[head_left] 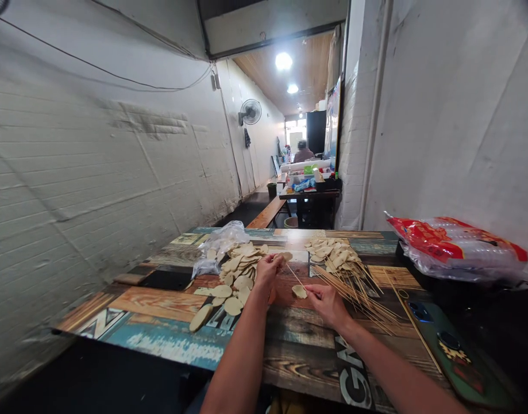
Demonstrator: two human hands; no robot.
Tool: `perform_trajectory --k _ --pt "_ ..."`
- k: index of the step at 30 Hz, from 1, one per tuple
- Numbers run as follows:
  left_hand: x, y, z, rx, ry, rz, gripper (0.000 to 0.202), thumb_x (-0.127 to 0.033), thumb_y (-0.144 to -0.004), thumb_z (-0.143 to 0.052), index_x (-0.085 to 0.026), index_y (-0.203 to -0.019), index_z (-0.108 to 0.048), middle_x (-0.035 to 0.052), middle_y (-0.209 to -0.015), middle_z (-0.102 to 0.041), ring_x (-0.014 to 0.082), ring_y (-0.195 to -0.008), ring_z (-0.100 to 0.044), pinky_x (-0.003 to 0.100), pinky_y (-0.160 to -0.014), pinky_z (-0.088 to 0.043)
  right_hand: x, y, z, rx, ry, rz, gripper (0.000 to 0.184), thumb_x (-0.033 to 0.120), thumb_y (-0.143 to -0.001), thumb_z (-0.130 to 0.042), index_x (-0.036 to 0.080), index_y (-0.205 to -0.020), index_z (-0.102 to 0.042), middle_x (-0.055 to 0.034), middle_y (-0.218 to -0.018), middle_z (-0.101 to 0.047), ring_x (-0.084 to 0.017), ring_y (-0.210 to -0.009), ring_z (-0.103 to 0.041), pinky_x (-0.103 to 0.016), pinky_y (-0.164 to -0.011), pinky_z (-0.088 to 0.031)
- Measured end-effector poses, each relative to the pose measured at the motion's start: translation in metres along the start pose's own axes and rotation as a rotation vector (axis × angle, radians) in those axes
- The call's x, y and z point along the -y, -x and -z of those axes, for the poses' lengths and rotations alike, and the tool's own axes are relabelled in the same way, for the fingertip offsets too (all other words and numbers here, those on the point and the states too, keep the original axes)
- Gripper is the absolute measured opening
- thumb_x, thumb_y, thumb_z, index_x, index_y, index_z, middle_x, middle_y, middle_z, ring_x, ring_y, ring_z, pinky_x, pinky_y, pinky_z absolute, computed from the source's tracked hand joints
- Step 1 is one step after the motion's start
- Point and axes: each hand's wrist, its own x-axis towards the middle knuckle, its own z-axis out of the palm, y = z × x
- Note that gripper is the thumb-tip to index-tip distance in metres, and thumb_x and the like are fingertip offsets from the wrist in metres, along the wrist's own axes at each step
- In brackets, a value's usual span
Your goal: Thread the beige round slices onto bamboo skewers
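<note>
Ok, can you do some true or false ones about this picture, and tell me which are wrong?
1. The right hand holds a thin stick. True.
2. The left hand is empty. False: it holds a pale slice at its fingertips.
3. A green phone lies nearer the right hand than the left. True.
4. The wall fan is on the right-hand wall. False: it is on the left-hand one.
5. The tabletop is plain white. False: it is patchwork-patterned, like wooden boards.

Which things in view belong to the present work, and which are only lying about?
Work, apparently: slice in left hand, stick in right hand, loose slices, slices with sticks, bare sticks.

Lying about, apparently: phone, red packet.
</note>
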Motion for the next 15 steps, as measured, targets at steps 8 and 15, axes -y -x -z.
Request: perform_trajectory --k 8,15 --pt "-0.0001 -0.0015 0.0017 0.042 0.176 0.164 0.039 -0.027 -0.044 -0.092 -0.013 -0.062 -0.060 -0.0038 -0.054 -0.054 0.0053 -0.049 -0.046 0.018 -0.046 -0.031 -0.0018 0.0011 0.0003 0.005 0.001 0.024 0.033 0.027 -0.086 -0.049 0.020 -0.098 -0.080 -0.0059 -0.091 -0.079 -0.025 -0.079 -0.073 -0.033 -0.071 -0.056" --pt "-0.0046 -0.0029 0.0026 0.070 0.335 0.334 0.023 -0.008 -0.065 -0.080 -0.012 -0.066 -0.057 -0.0023 -0.057 -0.055 0.0053 -0.051 -0.050 0.014 -0.045 -0.036 -0.0064 0.0000 -0.0012 0.000 -0.040 0.032 0.035 0.029 -0.087 -0.049 0.019 -0.102 -0.078 -0.0079 -0.100 -0.078 -0.026 -0.088 -0.073 -0.038 -0.081 -0.056"
